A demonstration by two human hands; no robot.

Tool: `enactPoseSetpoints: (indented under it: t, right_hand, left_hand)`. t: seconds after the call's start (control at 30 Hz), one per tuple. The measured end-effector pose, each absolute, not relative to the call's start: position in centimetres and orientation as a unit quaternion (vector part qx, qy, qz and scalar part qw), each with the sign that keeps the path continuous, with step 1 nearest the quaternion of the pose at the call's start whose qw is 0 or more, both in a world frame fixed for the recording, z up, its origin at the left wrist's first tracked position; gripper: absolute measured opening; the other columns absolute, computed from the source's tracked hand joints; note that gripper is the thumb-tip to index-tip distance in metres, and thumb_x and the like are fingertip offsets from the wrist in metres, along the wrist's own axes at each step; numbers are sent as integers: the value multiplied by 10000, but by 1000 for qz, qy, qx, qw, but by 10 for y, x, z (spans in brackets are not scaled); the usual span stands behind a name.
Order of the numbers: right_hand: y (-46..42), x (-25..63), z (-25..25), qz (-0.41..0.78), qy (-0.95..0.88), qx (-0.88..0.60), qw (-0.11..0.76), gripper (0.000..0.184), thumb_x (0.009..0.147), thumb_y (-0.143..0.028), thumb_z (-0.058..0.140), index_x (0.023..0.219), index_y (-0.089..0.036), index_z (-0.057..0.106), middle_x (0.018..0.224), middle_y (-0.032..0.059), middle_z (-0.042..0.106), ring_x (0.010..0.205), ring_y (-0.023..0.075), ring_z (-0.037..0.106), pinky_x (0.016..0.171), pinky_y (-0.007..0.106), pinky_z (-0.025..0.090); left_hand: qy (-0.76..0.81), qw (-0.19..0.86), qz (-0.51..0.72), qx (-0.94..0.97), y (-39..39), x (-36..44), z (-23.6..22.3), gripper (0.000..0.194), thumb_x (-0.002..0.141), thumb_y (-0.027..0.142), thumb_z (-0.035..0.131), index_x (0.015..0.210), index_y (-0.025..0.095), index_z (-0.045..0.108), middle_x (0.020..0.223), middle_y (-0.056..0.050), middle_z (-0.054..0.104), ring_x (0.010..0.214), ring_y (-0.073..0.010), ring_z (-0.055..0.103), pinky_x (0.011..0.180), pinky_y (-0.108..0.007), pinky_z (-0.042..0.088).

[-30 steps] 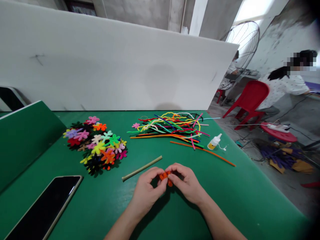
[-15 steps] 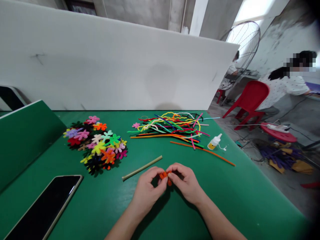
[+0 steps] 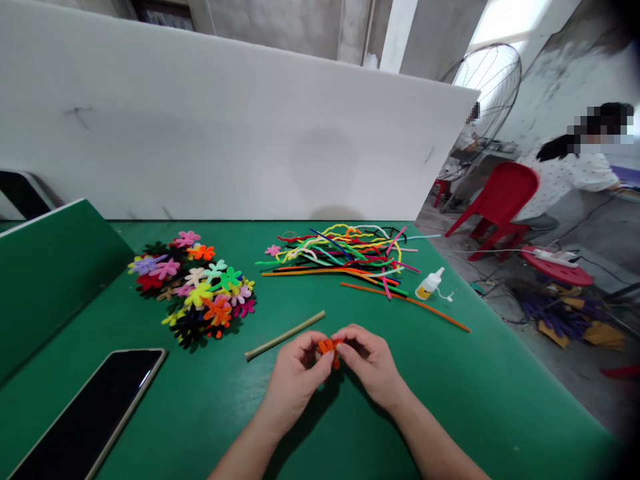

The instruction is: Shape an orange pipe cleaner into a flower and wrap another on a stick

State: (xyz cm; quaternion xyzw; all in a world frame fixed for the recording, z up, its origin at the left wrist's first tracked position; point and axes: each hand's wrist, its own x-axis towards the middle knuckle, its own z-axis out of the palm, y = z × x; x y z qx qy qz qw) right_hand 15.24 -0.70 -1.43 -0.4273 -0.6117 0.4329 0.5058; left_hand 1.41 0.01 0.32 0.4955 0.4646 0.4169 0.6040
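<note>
Between my two hands, above the green table (image 3: 210,413), is a small orange pipe-cleaner flower (image 3: 327,346). My left hand (image 3: 299,373) pinches its left side with thumb and forefinger. On its right side the thumb and forefinger of my right hand (image 3: 373,363) are closed too. Fingertips cover part of its looped petals. Just beyond my left hand lies a thin greenish stick (image 3: 285,335). Past my right hand a single orange pipe cleaner (image 3: 405,299) rests on the table, close to a heap of multicoloured pipe cleaners (image 3: 345,253).
A pile of colourful fuzzy flowers (image 3: 200,293) lies on the left, with a phone (image 3: 90,413) nearer me. A small white glue bottle (image 3: 429,285) stands at right. A white panel (image 3: 225,133) closes off the back. A person (image 3: 565,167) sits beyond a red chair (image 3: 505,193).
The orange flower has turned slightly between my fingers, so its loops show more on the left. Both hands have stayed in nearly the same place, still gripping it.
</note>
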Motion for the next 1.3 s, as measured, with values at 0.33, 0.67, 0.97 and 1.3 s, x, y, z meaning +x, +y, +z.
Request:
enactPoseSetpoints:
  t: [0.33,0.67,0.97,1.3]
  right_hand:
    - [-6,159,-9,338,-695,-443,455,93,794,-203,507,813,-178,594,722,21,563,661,130,513,621,235,406]
    - [-10,164,-4,359,-738,-442,363,104,838,-210,444,778,-174,521,696,-7,532,632,105,480,598,198,376]
    - [-12,160,-3,316,-765,-457,326,114,844,-195,392,771,-179,478,669,-12,484,596,108,433,562,211,343]
    - [-11,154,-7,365,-704,-488,366,123,816,-160,385,708,-180,441,610,-32,419,556,104,372,534,214,306]
  left_hand:
    - [449,601,387,536,1,10,4,66,685,197,563,690,134,546,574,30,527,507,-72,431,483,-184,348]
    - [430,681,297,513,4,5,12,155,700,264,572,677,125,507,527,34,515,460,-63,399,435,-180,310]
    - [443,638,293,557,4,5,8,123,701,238,524,630,137,516,511,37,489,467,-78,390,451,-194,313]
    - [472,365,331,731,0,11,4,120,686,123,467,592,170,525,557,20,487,537,-121,446,521,-216,354]
